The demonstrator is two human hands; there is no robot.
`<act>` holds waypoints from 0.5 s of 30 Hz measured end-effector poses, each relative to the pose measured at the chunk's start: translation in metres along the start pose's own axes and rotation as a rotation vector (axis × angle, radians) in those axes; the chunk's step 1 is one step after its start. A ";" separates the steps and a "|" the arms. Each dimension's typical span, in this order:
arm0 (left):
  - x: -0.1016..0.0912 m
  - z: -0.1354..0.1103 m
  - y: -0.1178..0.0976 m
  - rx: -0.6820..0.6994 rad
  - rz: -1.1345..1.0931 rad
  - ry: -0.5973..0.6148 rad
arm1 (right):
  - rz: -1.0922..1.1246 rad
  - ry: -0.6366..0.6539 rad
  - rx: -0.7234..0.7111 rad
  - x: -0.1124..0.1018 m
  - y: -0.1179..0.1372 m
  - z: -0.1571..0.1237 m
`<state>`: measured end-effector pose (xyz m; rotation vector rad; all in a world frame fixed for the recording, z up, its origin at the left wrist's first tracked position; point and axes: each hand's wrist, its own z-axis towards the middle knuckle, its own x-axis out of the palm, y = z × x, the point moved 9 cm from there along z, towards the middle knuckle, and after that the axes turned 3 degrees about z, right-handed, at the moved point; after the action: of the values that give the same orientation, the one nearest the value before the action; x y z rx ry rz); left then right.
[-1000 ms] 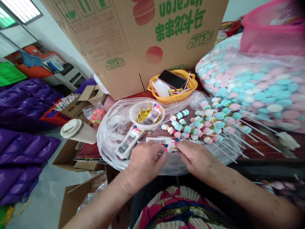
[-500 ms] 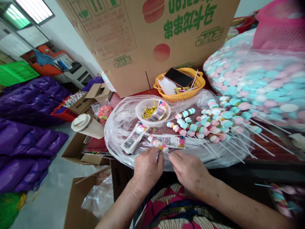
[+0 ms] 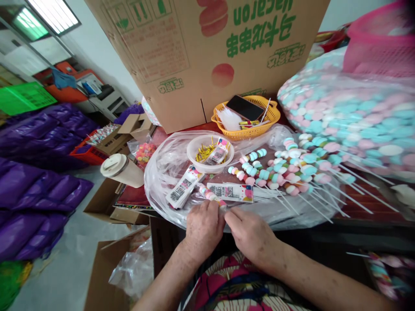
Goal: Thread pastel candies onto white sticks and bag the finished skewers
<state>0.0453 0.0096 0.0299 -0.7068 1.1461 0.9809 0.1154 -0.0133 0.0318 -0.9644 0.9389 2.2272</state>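
Both hands meet at the near edge of the table, at the lower end of a candy skewer (image 3: 210,195) in a clear wrapper. My left hand (image 3: 205,224) is closed around that end, fingers curled. Close against it, my right hand (image 3: 251,231) pinches the same end with thumb and forefinger; the exact grip is hidden. Printed label cards (image 3: 185,188) lie left of the skewer, and another label stack (image 3: 231,192) lies right of it. Behind stands a white bowl (image 3: 192,156) holding yellow twist ties (image 3: 205,152). Several pastel candy skewers (image 3: 292,166) are piled to the right.
A yellow basket (image 3: 227,133) with a phone (image 3: 245,108) stands before a large cardboard box (image 3: 191,103). A big bag of pastel candies (image 3: 350,108) fills the right. At left are a lidded cup (image 3: 125,170) and purple bags (image 3: 29,207) on the floor.
My hands have come closer together at the skewer's end, the right one moving slightly left. The whole view has shifted a little.
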 end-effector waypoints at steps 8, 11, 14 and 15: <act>-0.005 -0.002 0.007 -0.108 -0.138 -0.094 | 0.197 -0.095 0.100 -0.016 -0.022 0.006; -0.008 -0.001 0.015 -0.175 -0.190 -0.111 | 0.201 -0.151 0.092 -0.031 -0.024 0.002; -0.006 0.000 0.004 -0.149 -0.231 -0.098 | 0.193 -0.154 0.063 -0.031 -0.022 0.000; -0.004 0.000 -0.001 -0.138 -0.262 -0.091 | 0.190 -0.155 0.064 -0.029 -0.022 0.000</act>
<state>0.0464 0.0083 0.0338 -0.8896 0.8866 0.8650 0.1480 -0.0050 0.0465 -0.6873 1.0609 2.3728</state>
